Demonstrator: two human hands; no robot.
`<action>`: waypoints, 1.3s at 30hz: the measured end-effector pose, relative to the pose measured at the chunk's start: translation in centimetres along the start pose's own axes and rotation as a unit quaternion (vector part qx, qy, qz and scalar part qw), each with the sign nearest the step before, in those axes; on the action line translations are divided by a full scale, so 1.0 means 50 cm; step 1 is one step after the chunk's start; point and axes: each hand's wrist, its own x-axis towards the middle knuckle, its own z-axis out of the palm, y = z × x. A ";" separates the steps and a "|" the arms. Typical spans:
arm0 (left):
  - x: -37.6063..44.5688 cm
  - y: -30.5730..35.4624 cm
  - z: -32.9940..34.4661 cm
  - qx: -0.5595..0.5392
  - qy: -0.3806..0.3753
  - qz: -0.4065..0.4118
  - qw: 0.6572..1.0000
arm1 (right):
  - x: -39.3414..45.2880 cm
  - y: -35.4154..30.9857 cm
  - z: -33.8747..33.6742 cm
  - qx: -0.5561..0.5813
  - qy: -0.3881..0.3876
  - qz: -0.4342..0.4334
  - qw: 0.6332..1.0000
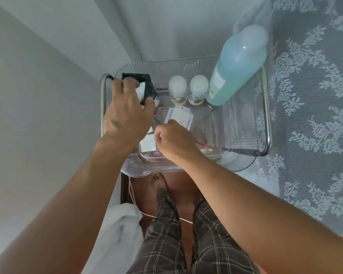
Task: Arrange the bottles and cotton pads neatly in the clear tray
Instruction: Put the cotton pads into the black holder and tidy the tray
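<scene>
Two bare hands work inside the clear tray [244,123], a ribbed, see-through bin resting on a metal-framed stand. At its far left corner the left hand [127,109] curls its fingers around a black mesh pouch [147,84] with white cotton pads [141,91] showing inside it; the grip is closed on the pouch's near side. Just right of that, low in the tray, the right hand [174,139] is bunched with fingertips pressed together beside a small white packet [148,143], though whether it actually pinches the packet cannot be told. A flat white sachet [179,115] lies on the tray floor just beyond the knuckles. Further right, along the back wall, two small bottles [188,89] with frosted caps and yellowish liquid stand upright side by side. Beside them, at the right end, a large blue-green bottle [238,64] stands in the tray.
</scene>
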 end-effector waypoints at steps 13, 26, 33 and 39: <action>-0.089 -0.061 0.103 -0.069 -0.212 -0.208 0.952 | 0.033 0.013 0.091 -0.077 -0.050 0.078 0.993; -0.085 -0.059 0.145 -0.031 -0.274 -0.170 0.946 | 0.006 -0.069 -0.207 0.111 0.181 0.016 0.977; -0.151 -0.027 0.057 -0.083 -0.163 -0.127 0.975 | 0.141 -0.152 -0.174 -0.022 0.123 -0.027 0.992; -0.178 -0.007 -0.034 -0.080 -0.057 -0.052 0.994 | 0.163 -0.145 -0.135 -0.058 0.130 -0.043 0.989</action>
